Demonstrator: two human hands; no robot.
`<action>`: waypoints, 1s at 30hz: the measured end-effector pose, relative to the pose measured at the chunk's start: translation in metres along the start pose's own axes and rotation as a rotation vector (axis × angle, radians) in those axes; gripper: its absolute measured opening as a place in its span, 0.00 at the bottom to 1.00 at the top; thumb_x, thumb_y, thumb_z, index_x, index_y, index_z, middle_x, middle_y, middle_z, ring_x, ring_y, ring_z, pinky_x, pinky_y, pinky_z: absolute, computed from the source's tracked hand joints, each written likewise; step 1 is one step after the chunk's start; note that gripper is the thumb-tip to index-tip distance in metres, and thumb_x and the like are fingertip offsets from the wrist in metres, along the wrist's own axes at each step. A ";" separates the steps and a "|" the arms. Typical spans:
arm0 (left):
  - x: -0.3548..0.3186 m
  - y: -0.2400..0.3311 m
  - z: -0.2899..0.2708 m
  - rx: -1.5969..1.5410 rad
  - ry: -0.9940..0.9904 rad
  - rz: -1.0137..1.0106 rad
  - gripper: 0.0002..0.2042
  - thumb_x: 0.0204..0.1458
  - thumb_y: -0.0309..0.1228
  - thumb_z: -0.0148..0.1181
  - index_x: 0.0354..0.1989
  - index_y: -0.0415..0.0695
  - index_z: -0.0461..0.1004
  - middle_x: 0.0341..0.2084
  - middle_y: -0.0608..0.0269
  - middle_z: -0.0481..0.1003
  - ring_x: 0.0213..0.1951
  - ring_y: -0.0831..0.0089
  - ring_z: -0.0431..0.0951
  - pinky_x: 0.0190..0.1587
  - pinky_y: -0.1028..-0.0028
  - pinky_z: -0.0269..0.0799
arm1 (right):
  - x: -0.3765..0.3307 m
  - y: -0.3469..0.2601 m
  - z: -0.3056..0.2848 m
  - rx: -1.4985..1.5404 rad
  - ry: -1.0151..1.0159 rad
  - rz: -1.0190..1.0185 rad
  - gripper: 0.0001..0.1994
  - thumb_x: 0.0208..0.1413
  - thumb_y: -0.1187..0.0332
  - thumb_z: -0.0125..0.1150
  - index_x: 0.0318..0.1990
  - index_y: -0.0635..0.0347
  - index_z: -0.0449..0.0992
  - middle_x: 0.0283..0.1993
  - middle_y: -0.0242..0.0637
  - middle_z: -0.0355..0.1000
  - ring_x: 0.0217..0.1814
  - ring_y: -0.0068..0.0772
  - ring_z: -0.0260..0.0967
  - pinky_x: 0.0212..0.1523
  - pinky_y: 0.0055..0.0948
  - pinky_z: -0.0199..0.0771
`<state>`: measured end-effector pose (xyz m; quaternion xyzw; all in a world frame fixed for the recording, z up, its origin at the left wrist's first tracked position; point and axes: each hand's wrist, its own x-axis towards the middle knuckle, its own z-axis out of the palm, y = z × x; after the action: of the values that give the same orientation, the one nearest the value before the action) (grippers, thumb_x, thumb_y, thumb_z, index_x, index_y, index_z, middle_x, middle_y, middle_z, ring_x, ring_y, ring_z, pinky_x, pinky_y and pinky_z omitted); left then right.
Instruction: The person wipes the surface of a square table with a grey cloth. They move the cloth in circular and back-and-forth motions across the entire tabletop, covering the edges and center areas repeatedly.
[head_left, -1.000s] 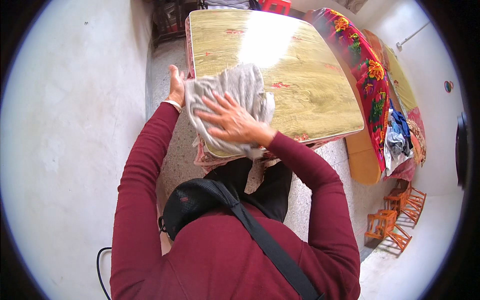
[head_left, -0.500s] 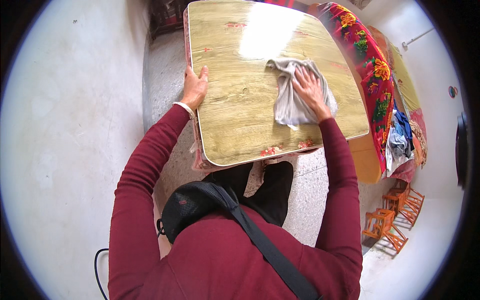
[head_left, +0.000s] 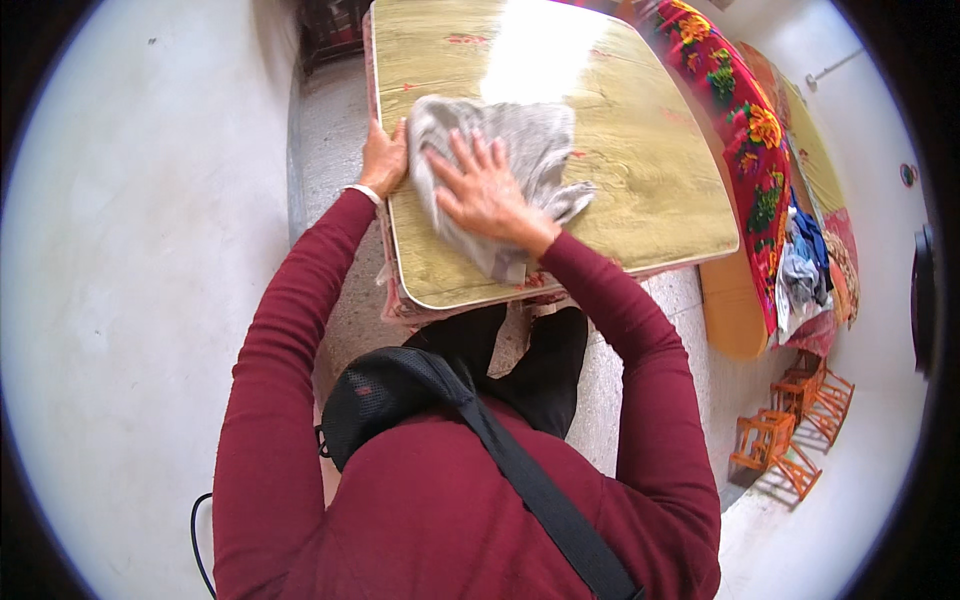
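A grey cloth [head_left: 535, 140] lies spread on the yellowish marbled tabletop [head_left: 650, 190], near its left front corner. My right hand [head_left: 480, 190] presses flat on the cloth, fingers spread and pointing away from me. At the table's left edge, my left hand [head_left: 383, 160] grips the rim just beside the cloth. Both arms wear dark red sleeves. A black bag with a strap hangs on my chest below.
A bed with a red flowered cover [head_left: 745, 150] runs along the table's right side, with clothes [head_left: 800, 270] piled at its end. Small orange wooden stools [head_left: 790, 430] stand on the floor at the right. A pale wall fills the left.
My right hand has swept the cloth from the table's right side back to the left front corner. My left hand stayed on the left rim.
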<state>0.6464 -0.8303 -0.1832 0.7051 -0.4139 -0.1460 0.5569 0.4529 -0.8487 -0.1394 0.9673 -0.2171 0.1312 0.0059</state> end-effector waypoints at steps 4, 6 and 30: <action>0.004 0.000 0.000 0.070 -0.046 -0.053 0.25 0.56 0.44 0.51 0.52 0.34 0.60 0.43 0.37 0.72 0.48 0.45 0.72 0.50 0.60 0.66 | -0.068 -0.014 -0.040 0.126 -0.048 -0.079 0.28 0.57 0.47 0.44 0.64 0.44 0.59 0.69 0.46 0.47 0.72 0.51 0.38 0.68 0.50 0.33; 0.003 -0.003 0.000 0.115 -0.025 -0.055 0.25 0.56 0.44 0.51 0.51 0.34 0.60 0.43 0.36 0.72 0.48 0.45 0.72 0.50 0.59 0.66 | -0.098 0.007 -0.051 0.106 -0.111 -0.036 0.29 0.56 0.45 0.46 0.64 0.40 0.58 0.70 0.39 0.47 0.72 0.48 0.38 0.69 0.48 0.31; 0.004 0.000 0.001 0.094 -0.049 -0.071 0.24 0.55 0.44 0.52 0.49 0.34 0.61 0.40 0.38 0.73 0.44 0.45 0.74 0.47 0.59 0.68 | -0.065 -0.078 -0.028 0.158 -0.015 -0.154 0.24 0.58 0.50 0.43 0.63 0.33 0.60 0.70 0.38 0.47 0.72 0.57 0.36 0.67 0.58 0.32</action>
<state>0.6483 -0.8338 -0.1824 0.7410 -0.4086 -0.1635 0.5072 0.4218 -0.7489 -0.1255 0.9795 -0.1310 0.1398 -0.0621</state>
